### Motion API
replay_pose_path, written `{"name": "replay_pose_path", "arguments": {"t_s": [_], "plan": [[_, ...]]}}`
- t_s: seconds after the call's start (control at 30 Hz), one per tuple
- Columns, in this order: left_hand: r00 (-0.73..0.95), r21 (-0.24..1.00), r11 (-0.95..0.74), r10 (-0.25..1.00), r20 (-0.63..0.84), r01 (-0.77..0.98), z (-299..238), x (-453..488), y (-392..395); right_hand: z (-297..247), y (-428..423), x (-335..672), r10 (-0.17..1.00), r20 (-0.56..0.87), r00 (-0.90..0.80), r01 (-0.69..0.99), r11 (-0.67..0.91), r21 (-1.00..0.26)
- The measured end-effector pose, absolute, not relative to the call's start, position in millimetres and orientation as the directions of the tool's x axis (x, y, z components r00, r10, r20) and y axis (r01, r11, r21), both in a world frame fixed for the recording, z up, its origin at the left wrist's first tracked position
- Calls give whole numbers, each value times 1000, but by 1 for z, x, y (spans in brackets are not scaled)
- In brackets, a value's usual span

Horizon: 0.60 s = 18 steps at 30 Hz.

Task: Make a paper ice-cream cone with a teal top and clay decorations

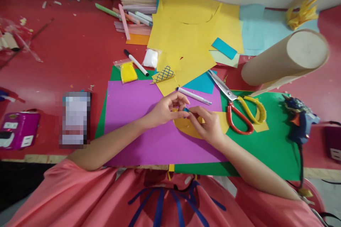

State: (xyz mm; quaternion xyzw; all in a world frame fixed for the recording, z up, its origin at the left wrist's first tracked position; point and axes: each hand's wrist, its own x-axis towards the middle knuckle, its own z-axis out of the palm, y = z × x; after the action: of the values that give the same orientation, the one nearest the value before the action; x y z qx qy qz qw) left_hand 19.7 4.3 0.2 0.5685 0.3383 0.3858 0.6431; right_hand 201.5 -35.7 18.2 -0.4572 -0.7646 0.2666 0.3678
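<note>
A small blue piece (186,110), too small to make out as paper or clay, is pinched between the fingertips of my left hand (170,108) and my right hand (209,124). Both hands are closed on it. Under them lies a yellow-orange paper cutout (183,126) with a rounded edge, partly hidden by my right hand. It rests on a purple sheet (128,127). Just beyond my fingers is a white marker (194,95) with a dark tip. Scissors (231,99) with one red and one yellow handle lie open to the right.
Green sheets (277,152) lie beneath the purple one. A glue gun (301,120) and a paper roll (271,60) are at right. Yellow sheets (191,10), clay packets (128,72) and a black-capped marker (137,63) lie farther back. A phone (76,118) lies left.
</note>
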Motion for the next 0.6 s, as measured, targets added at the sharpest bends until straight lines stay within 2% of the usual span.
{"name": "replay_pose_path", "arguments": {"t_s": [0.17,0.27,0.43,0.5,0.6], "plan": [[471,996,88,879,-74,-7,2,18,6,15,-35,204,892,324,-315,492,446,-748],[434,998,25,900,-47,56,6,17,5,13,-34,205,940,233,-248,459,326,-826],[397,978,-136,916,62,160,11,15,3,12,-31,203,985,-39,-167,206,-4,-979],[374,968,-174,923,96,181,11,14,3,13,-31,202,976,-83,-201,97,-65,-993],[341,968,-183,933,116,171,9,14,3,13,-31,201,970,-74,-230,4,-75,-997]]}}
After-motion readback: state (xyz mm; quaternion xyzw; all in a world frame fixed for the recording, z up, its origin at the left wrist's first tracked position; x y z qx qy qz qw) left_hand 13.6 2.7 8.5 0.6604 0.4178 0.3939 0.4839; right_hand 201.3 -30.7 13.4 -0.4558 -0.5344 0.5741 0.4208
